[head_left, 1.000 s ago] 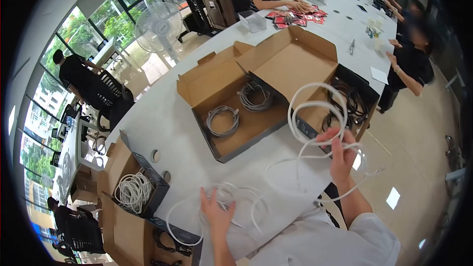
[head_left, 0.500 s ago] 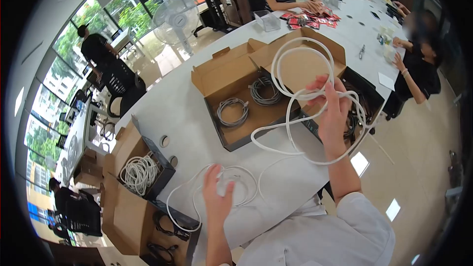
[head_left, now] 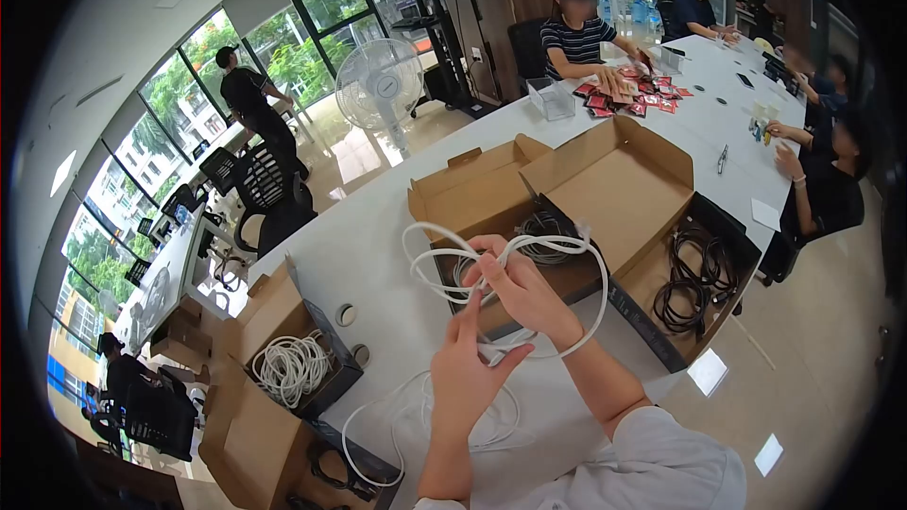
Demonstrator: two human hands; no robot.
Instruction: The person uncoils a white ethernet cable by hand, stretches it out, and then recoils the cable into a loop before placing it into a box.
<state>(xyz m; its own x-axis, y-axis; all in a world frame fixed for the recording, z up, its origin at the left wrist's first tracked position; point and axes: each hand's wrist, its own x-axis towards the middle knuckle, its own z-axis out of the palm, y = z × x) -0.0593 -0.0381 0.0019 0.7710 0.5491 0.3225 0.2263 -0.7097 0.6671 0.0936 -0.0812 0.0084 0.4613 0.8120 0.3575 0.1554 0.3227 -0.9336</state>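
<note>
A looped white cable [head_left: 597, 295] hangs from my right hand [head_left: 521, 295], whose fingers are closed around its strands above the table. Just below and to the left is my left hand [head_left: 465, 373], its thumb spread away from its fingers. The left fingertips reach up to the held loops, and a short stretch of white cable crosses between thumb and fingers. Whether the left fingertips press on the cable is hard to see. A thinner white cable [head_left: 401, 449] lies in loose loops on the table, partly hidden behind my left forearm.
Open cardboard boxes hold a white cable bundle [head_left: 291, 370], grey coiled cables [head_left: 540, 244] and black cables [head_left: 697, 279]. Round holes [head_left: 347, 314] pierce the white table [head_left: 378, 264]. Other people sit along its far side, one handling red packets [head_left: 635, 94]. A fan [head_left: 380, 85] stands behind.
My right hand has come down and left with the white cable, its loops now lower. My left hand has risen rightward to meet it. The view has tipped upward.
</note>
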